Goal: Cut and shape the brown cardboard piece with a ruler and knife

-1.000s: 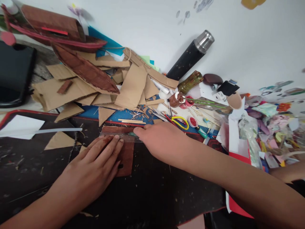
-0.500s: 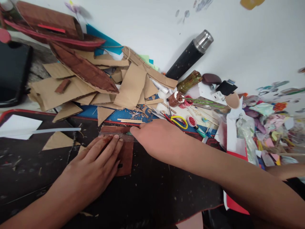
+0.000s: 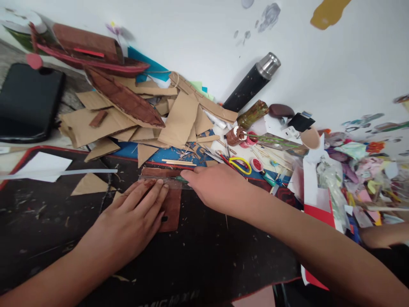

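Note:
A brown-painted piece of cardboard (image 3: 174, 209) with a small dark slot lies on the black mat. Across its upper part runs a clear ruler (image 3: 172, 183). My left hand (image 3: 134, 211) lies flat with fingers stretched out, pressing the ruler down on the cardboard. At the ruler's right end, my right hand (image 3: 217, 187) is closed round a slim green tool (image 3: 182, 179). Only a bit of green shows by the thumb; the hand hides the rest, so its kind is unclear.
Cardboard scraps (image 3: 179, 119) and a brown boat hull (image 3: 128, 98) pile up behind. Yellow-handled scissors (image 3: 240, 165), a paint jar (image 3: 235, 136) and a black flask (image 3: 247, 87) stand or lie beyond my right hand. A phone (image 3: 30, 102) is at left; another person's arm (image 3: 383, 234) is at right.
The view has shifted, so most things on the left sit farther right. My right hand has slid slightly to the right along the ruler. My left hand keeps its place on it.

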Demonstrator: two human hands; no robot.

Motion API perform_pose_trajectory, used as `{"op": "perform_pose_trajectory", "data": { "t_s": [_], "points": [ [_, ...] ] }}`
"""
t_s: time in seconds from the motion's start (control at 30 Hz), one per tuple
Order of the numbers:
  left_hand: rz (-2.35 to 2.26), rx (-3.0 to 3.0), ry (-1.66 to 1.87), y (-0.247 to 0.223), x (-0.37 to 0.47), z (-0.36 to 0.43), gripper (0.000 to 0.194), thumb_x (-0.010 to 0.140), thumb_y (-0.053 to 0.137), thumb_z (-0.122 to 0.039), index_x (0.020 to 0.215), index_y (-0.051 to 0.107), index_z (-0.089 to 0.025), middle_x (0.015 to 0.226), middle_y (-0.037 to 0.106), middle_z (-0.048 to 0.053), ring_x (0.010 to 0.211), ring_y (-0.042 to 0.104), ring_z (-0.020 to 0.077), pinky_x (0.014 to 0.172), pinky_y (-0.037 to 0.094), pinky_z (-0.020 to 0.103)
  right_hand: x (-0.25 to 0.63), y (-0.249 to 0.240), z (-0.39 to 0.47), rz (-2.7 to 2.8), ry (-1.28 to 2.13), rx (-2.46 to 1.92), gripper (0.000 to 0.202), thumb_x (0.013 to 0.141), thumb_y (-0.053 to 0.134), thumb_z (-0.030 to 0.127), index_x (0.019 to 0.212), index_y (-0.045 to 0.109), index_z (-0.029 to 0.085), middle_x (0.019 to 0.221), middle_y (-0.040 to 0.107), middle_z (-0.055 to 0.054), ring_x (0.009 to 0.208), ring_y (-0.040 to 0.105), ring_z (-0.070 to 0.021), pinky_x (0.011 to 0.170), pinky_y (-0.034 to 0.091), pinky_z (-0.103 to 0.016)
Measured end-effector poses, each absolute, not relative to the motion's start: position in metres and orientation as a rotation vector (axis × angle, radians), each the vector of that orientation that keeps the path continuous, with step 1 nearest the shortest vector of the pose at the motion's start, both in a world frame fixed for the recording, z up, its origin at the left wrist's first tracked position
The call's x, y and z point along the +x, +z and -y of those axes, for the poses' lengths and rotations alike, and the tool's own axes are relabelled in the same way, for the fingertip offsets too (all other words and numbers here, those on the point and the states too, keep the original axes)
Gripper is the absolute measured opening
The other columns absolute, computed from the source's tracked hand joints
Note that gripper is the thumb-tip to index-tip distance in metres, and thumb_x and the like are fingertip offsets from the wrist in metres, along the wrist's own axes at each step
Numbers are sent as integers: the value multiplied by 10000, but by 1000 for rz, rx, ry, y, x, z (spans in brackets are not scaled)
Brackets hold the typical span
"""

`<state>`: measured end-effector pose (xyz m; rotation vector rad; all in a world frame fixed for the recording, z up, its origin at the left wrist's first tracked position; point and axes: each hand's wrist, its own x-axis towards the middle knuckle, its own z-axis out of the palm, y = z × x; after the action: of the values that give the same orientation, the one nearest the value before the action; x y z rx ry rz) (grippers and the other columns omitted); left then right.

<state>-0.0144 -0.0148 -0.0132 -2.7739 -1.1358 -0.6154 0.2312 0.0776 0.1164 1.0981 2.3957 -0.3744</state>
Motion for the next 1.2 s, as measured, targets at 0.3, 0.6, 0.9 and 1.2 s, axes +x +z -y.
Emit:
{"op": "perform_pose_trajectory", "data": {
  "t_s": [0.3,0.6,0.9,1.2],
  "points": [
    [1168,-2750,-600,-15,-15,16,542,1133,496,-249,1601,702,-68,1503,812,214,1435,704,387,1192,562,524,224,122,-79,-2400,-367,1071,313,1145,561,103,1393,738,172,1182,870,-138,997,830,-292,710,471,-378],
    [1226,-2788,-670,-15,-14,18,617,1118,531,-244,1710,609,-87,1527,802,211,1453,701,393,1238,542,529,215,120,-80,-2343,-377,1058,365,1135,542,71,1442,713,168,1203,862,-137,1003,848,-303,721,520,-379],
    [1130,-2784,-575,-14,-18,16,592,1085,474,-167,1636,658,-53,1559,783,216,1456,690,431,1177,569,569,209,125,-80,-2340,-382,1032,310,1114,561,40,1355,731,135,1133,869,-146,1033,851,-290,718,528,-367],
    [1226,-2778,-584,-19,-14,23,635,1111,457,-212,1718,585,-78,1580,773,208,1495,677,431,1205,562,586,216,125,-83,-2311,-412,1018,315,1104,583,39,1364,729,141,1175,884,-155,1077,860,-302,784,577,-384]
  ]
}}
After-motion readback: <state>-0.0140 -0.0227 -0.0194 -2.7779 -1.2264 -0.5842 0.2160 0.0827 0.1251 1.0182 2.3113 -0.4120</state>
